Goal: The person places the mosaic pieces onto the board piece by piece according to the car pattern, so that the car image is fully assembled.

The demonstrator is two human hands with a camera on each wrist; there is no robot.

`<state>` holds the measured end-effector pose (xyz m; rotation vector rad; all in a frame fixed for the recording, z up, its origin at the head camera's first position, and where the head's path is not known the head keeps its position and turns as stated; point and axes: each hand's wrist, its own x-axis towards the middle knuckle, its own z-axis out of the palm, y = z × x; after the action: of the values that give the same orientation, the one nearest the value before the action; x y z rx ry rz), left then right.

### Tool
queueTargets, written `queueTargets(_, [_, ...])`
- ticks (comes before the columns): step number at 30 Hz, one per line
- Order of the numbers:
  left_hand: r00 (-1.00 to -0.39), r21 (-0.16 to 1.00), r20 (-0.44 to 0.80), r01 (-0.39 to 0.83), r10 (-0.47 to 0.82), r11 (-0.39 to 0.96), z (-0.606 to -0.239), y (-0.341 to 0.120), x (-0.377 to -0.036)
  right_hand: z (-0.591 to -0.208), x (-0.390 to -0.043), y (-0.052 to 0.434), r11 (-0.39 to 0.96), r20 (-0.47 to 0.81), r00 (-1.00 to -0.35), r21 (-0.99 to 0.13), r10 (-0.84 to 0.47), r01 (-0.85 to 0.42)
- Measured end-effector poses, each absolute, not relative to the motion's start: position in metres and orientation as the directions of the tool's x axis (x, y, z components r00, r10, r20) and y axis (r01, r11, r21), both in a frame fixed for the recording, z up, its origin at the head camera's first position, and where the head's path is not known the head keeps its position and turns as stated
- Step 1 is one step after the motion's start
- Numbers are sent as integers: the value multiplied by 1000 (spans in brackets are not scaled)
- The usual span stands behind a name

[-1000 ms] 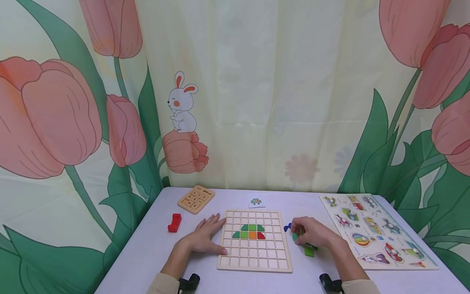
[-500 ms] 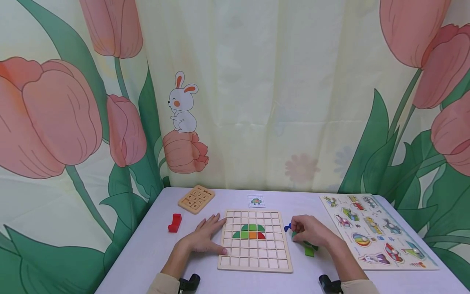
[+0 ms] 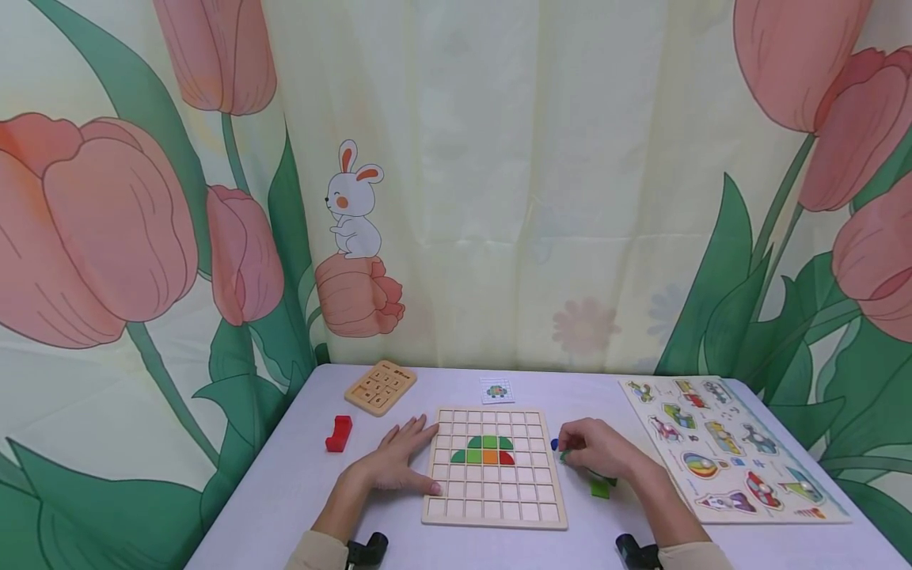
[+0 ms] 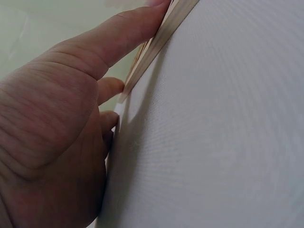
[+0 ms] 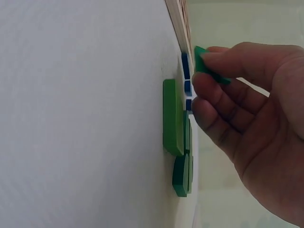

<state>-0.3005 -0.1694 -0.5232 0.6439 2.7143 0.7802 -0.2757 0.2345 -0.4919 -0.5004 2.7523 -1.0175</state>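
Note:
A wooden grid board (image 3: 492, 507) lies on the table, with green, orange and red pieces (image 3: 483, 450) forming a dome in its middle rows. My left hand (image 3: 399, 459) lies flat and open on the table, fingers against the board's left edge (image 4: 156, 45). My right hand (image 3: 594, 450) hovers just right of the board and pinches a small dark green piece (image 5: 206, 64) between thumb and fingers. Under it lie more green pieces (image 5: 173, 118) and small blue pieces (image 5: 186, 76); a green piece (image 3: 601, 488) shows beside the wrist.
A red block (image 3: 339, 432) sits left of my left hand. A small wooden tile puzzle (image 3: 381, 386) and a pattern card (image 3: 496, 389) lie at the back. A vehicle peg puzzle (image 3: 727, 443) fills the right side. A tulip-print curtain hangs behind the table.
My right hand has lifted slightly and drawn toward the board with the green piece. The left hand has stayed put.

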Motion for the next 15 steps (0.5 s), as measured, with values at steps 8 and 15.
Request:
queueTargets(8, [-872, 552, -108, 347, 477, 758, -523, -170, -300, -490, -274, 227, 676, 34, -927, -675, -374, -297])
queueTargets(15, [-872, 556, -107, 346, 478, 756, -524, -170, -301, -487, -273, 212, 609, 14, -937, -757, -349, -238])
